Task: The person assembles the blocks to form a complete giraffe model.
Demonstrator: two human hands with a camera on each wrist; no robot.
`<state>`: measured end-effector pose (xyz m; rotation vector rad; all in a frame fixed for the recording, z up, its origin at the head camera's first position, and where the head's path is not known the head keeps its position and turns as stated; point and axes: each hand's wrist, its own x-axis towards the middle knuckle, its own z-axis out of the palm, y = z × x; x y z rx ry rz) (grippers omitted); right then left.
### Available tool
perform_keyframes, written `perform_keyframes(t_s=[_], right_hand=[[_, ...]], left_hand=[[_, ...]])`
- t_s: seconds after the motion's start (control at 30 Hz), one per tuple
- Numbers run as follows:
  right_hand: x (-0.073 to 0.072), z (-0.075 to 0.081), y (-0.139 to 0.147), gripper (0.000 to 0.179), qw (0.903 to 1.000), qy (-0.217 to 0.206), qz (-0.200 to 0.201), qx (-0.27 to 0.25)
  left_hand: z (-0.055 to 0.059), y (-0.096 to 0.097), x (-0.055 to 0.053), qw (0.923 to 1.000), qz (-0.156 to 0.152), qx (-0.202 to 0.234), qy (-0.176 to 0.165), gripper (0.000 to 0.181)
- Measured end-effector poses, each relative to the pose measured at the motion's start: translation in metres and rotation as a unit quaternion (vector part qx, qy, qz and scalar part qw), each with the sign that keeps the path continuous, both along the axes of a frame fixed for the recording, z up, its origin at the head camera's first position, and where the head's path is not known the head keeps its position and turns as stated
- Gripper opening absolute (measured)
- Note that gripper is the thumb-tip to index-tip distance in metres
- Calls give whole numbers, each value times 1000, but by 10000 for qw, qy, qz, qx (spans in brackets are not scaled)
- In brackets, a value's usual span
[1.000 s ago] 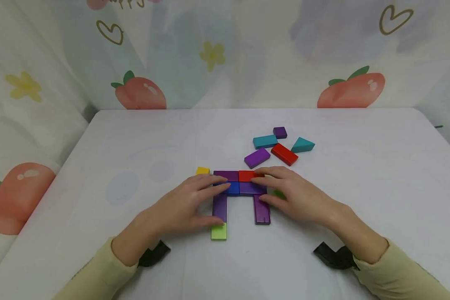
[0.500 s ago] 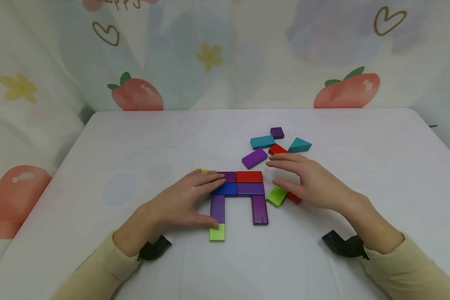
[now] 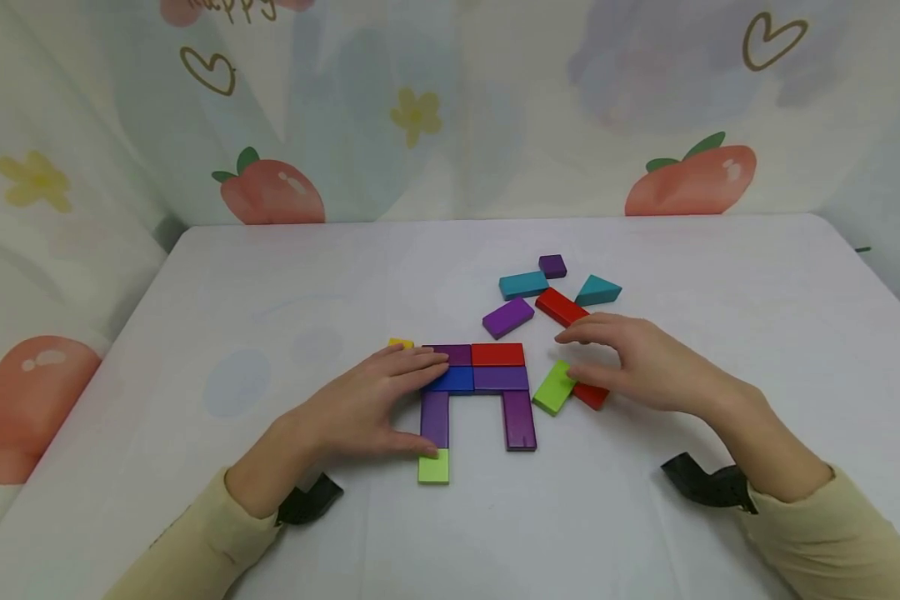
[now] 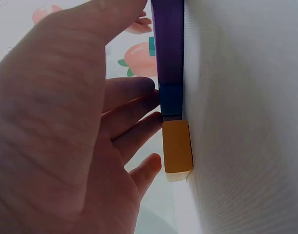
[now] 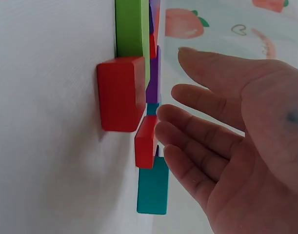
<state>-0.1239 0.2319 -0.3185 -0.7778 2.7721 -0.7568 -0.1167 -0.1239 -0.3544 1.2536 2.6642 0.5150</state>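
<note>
My left hand (image 3: 367, 400) lies along the left side of a flat block layout, fingers extended. Its fingertips touch a purple block (image 3: 456, 356) and a blue block (image 3: 457, 380); its thumb reaches a lime square (image 3: 433, 470). A red block (image 3: 498, 355) and a violet block (image 3: 500, 380) complete the two rows. Below them extend a violet block (image 3: 435, 417) and a purple block (image 3: 520, 422). My right hand (image 3: 648, 371) hovers, holding nothing, over a loose lime block (image 3: 551, 392) and a red block (image 5: 120, 95). A yellow block (image 4: 177, 146) sits beside the left fingers.
Behind the layout lie a loose purple block (image 3: 508, 317), a longer red block (image 3: 558, 306), a teal block (image 3: 523, 285), a teal triangle (image 3: 598, 290) and a dark purple cube (image 3: 552, 267). A patterned curtain (image 3: 457, 108) hangs behind the white table (image 3: 285, 275).
My right hand has lifted off the layout's right side and moved right, over the loose lime and red blocks. The left hand stays at the layout's left side.
</note>
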Motion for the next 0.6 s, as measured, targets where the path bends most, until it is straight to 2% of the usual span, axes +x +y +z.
perform_keyframes(t_s=[0.33, 0.6], right_hand=[[9, -3, 15, 38, 9993, -282, 180, 193], [12, -5, 22, 37, 9983, -209, 466, 272]], left_hand=[[0, 0, 1, 10000, 23, 55, 20, 93], [0, 0, 1, 10000, 43, 63, -52, 93]])
